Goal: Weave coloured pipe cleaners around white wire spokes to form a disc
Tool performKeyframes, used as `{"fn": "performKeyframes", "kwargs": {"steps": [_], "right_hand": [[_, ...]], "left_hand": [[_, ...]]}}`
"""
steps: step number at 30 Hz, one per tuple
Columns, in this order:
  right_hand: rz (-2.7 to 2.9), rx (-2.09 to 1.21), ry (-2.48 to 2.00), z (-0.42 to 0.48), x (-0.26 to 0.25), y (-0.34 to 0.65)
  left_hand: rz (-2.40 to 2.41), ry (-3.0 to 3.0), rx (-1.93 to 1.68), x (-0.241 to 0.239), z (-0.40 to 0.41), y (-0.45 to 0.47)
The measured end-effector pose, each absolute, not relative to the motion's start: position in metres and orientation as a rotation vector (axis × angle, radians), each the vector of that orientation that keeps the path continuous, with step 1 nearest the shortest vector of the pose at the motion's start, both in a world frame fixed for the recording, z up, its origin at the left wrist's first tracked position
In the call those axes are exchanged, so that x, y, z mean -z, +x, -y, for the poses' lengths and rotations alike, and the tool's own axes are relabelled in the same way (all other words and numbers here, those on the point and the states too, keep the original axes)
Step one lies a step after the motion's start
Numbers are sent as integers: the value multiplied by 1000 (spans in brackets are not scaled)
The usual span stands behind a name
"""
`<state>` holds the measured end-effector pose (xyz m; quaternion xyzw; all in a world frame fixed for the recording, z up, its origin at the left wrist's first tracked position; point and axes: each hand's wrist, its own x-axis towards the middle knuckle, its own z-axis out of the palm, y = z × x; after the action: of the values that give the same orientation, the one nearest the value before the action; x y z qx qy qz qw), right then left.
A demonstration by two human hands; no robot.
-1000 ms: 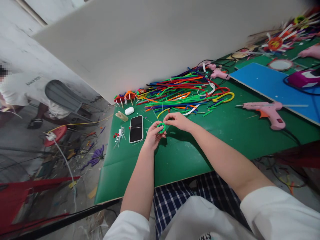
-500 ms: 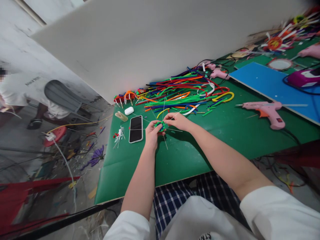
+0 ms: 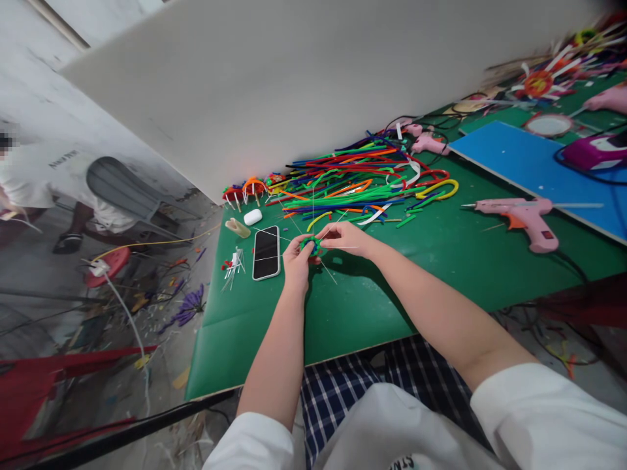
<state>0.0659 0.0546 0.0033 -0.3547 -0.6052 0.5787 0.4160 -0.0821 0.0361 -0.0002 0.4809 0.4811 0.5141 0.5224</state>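
A small round green and blue weave (image 3: pixel 311 246), which looks like pipe cleaner wound around thin pale spokes, is held above the table. Its spokes stick out in several directions. My left hand (image 3: pixel 296 260) grips the weave from the left, thumb on top. At the weave's right edge, the fingers of my right hand (image 3: pixel 349 239) are pinched together; what lies between them is too small to make out. Just left of my left hand lies a phone (image 3: pixel 266 253). Beyond both hands is a pile of colourful pipe cleaners (image 3: pixel 343 189).
A pink glue gun (image 3: pixel 526 215) lies at the right, beside a blue board (image 3: pixel 543 170). White sticks (image 3: pixel 237 264), a white case (image 3: pixel 253 217) and small orange-red crafts (image 3: pixel 253 188) are on the left. A person (image 3: pixel 44 176) sits beyond the table's left edge.
The weave has turned a little in my left hand, so its spokes point in different directions. My right hand stays at its right edge, fingers slightly shifted.
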Motion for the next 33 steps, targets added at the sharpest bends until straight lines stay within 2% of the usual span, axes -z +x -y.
{"fn": "performKeyframes", "kwargs": {"steps": [22,33], "right_hand": [[1564,-1285,-1017,-58,7,64],[1525,-1370,-1001,-57,7,63]], "left_hand": [[-1290,1345,-1117,2,-35,-81],[-1364,1382,-1123,3,-36,-83]]}}
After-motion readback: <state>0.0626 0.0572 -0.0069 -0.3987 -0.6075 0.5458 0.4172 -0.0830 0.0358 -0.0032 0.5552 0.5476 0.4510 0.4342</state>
